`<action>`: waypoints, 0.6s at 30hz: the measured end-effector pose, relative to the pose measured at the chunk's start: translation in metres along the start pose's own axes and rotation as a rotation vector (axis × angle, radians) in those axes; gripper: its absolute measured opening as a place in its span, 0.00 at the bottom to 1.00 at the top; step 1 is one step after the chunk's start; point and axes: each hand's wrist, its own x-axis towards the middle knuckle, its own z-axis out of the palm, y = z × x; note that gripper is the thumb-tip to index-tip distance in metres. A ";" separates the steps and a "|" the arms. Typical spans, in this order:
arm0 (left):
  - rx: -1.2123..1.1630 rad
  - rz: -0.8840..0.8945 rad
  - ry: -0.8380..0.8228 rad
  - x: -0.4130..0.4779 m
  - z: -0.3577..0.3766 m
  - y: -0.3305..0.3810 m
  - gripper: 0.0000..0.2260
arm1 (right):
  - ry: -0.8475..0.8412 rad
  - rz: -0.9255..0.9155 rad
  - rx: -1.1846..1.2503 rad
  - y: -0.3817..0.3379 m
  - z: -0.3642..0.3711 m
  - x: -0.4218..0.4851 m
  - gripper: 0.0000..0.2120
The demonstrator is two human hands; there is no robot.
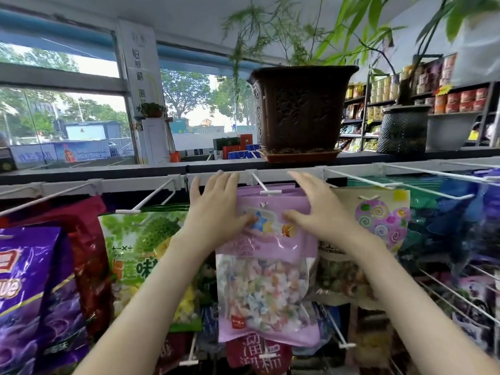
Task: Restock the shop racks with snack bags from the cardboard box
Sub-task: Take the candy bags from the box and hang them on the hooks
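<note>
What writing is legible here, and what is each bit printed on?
"+-×÷": on the green bag, above its large, partly hidden characters.
"ue": the end of a cut-off word on the purple bag.
"溜": on the dark red bag below the pink bag.
Too blurred to read: the pink bag's lettering, the white pillar banner and the shelf goods.
</note>
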 end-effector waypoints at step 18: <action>-0.366 0.099 -0.585 0.079 -0.007 -0.021 0.29 | -0.801 0.196 -0.190 0.002 0.003 0.117 0.44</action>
